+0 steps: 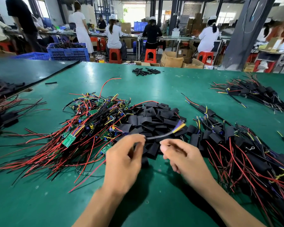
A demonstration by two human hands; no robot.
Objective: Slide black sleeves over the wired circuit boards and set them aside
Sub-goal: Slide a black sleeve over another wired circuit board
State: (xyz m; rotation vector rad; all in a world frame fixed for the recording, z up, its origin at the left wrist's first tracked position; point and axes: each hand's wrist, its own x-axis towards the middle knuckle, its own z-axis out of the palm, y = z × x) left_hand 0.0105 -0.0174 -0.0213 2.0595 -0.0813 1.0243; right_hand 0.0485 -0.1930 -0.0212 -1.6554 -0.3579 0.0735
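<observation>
A tangle of green circuit boards with red and black wires lies left of centre on the green table. Beside it sits a heap of flat black sleeves. My left hand pinches one end of a blurred wire bundle that runs up to the right, with yellow and blue tips. A black piece shows below my left hand; whether it is held is unclear. My right hand hovers close under the bundle with curled fingers; its grip is blurred. Sleeved boards with wires lie piled to the right.
More sleeved bundles lie at the far right and at the left edge. A small pile of narrow black tubes sits near the far table edge. Beyond it, people work on red stools among blue crates and cardboard boxes.
</observation>
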